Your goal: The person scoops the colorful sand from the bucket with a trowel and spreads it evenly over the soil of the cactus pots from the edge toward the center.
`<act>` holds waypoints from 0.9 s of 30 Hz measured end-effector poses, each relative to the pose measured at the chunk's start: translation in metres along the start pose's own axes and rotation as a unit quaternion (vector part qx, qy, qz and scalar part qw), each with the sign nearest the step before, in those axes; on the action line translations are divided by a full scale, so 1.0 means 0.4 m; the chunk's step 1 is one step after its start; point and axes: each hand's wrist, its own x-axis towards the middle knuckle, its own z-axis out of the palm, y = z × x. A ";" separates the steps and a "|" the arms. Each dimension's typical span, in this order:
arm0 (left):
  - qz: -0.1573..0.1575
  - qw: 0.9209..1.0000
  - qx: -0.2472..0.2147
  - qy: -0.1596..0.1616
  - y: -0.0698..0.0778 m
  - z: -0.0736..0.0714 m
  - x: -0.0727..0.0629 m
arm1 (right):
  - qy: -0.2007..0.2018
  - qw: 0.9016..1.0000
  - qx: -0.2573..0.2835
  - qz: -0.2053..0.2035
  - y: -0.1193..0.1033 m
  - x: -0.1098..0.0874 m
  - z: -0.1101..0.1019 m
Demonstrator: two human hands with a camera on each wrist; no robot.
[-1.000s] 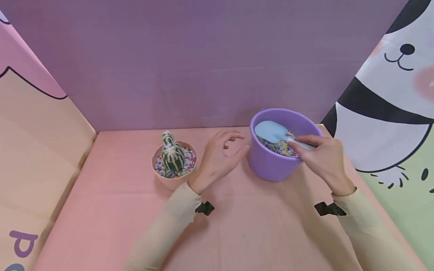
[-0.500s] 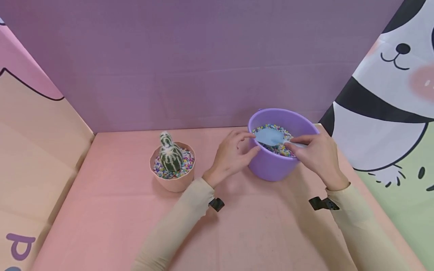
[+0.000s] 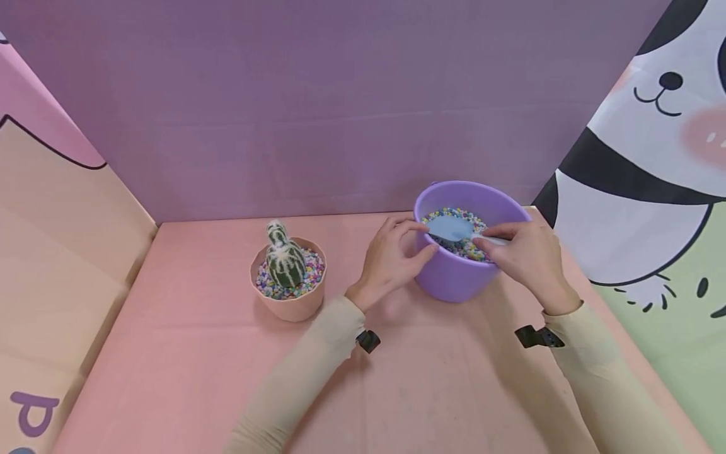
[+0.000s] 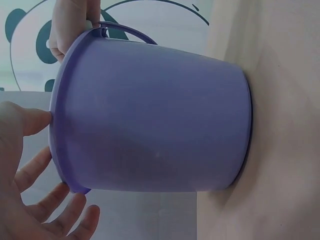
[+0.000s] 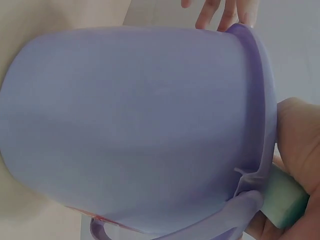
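A purple bucket (image 3: 454,280) stands at the right, partly filled with small multicoloured pebbles (image 3: 468,251). My right hand (image 3: 529,257) pinches the pale handle of a light blue toy shovel (image 3: 450,227); its blade lies inside the bucket, low over the pebbles. In the right wrist view the thick end of the shovel handle (image 5: 284,197) shows beside the rim and the bucket's handle. My left hand (image 3: 392,258) is at the bucket's near left rim, fingers spread. In the left wrist view, the thumb and fingertips (image 4: 37,121) are right at the rim.
A pinkish pot (image 3: 295,309) with a striped green cactus (image 3: 287,266) and coloured pebbles stands left of my left hand. The pink-covered table (image 3: 397,391) meets a purple back wall (image 3: 340,113). A panda-printed panel (image 3: 669,233) borders the right side.
My left hand has moved right, from the gap between pot and bucket to the bucket's rim. The shovel blade has tipped lower toward the pebbles inside the bucket.
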 end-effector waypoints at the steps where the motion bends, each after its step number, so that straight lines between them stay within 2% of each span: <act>1: -0.001 1.000 0.000 0.001 0.001 0.000 0.001 | -0.001 1.000 0.000 -0.002 0.001 0.001 0.000; 7: -0.011 1.000 0.006 -0.005 0.003 -0.002 0.006 | -0.005 1.000 0.000 0.001 -0.003 0.003 -0.003; 14: -0.012 1.000 0.004 -0.011 0.003 -0.003 0.008 | 0.012 1.000 0.014 0.006 -0.004 -0.004 0.000; 21: -0.017 1.000 0.006 -0.013 0.003 0.000 -0.001 | 0.082 0.994 0.064 0.032 -0.004 -0.027 0.028; 27: -0.020 1.000 0.011 -0.010 0.008 -0.001 -0.003 | 0.127 0.989 0.066 0.041 -0.005 -0.036 0.055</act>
